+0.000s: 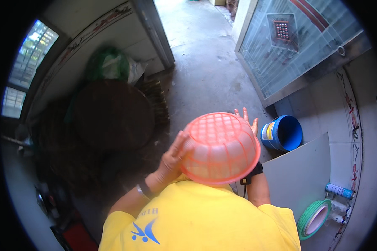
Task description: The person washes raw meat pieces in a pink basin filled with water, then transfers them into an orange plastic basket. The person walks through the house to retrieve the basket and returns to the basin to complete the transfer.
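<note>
A pink plastic colander (221, 147) is held in front of my chest, its gridded base turned up towards me and its rim facing down. My left hand (175, 152) lies against its left side, fingers along the wall. Past the far right edge of the colander show the spread fingers of my right hand (251, 122); the palm is hidden behind it. The colander rests between both hands. A black band with a small box and a cord sits on my right wrist, and a bracelet and a dark band are on my left.
A blue bucket (281, 133) lies tipped beside a pale panel (301, 166). Right of me are a green plastic basket (306, 219), a spray can (339, 190) and bottles (337, 216). A glazed door (289, 47) stands ajar. A dark round surface (114, 114) is at left.
</note>
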`<act>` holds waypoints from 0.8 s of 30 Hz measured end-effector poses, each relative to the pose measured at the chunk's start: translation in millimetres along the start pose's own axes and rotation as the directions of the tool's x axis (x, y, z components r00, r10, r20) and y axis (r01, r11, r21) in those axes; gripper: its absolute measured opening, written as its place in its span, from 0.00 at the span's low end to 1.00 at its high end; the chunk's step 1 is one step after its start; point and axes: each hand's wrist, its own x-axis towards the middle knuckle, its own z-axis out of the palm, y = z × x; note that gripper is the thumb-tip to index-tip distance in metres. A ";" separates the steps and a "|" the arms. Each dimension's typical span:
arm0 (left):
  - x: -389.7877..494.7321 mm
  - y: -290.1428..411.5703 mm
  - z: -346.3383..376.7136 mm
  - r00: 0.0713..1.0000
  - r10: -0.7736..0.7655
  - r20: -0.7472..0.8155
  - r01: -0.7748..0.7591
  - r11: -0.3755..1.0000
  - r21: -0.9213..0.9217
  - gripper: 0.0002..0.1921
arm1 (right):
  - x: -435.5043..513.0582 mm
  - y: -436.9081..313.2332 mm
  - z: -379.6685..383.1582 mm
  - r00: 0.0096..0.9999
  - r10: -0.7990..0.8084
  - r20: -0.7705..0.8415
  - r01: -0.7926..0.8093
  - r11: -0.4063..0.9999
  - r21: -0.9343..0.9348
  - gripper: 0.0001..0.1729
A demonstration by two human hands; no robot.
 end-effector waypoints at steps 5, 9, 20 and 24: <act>105.1 -28.0 -18.1 0.907 -0.135 -0.399 0.082 0.986 -0.147 0.34 | 49.0 -38.6 11.9 0.991 0.107 -0.078 -0.099 0.990 0.097 0.44; 148.6 -38.2 2.4 0.980 0.199 -0.028 -0.190 0.962 0.199 0.40 | 98.7 -68.3 7.9 0.982 0.045 -0.181 -0.028 0.995 0.094 0.45; 368.8 -209.4 -63.9 0.649 -0.682 0.338 0.511 0.062 -0.857 0.28 | 332.4 -108.2 106.7 0.970 -0.013 -0.244 -0.001 0.998 -0.058 0.39; 416.0 -235.0 -74.6 0.672 -0.666 0.325 0.499 0.082 -0.863 0.26 | 364.4 -132.7 112.5 0.927 -0.062 -0.371 0.031 0.996 -0.088 0.36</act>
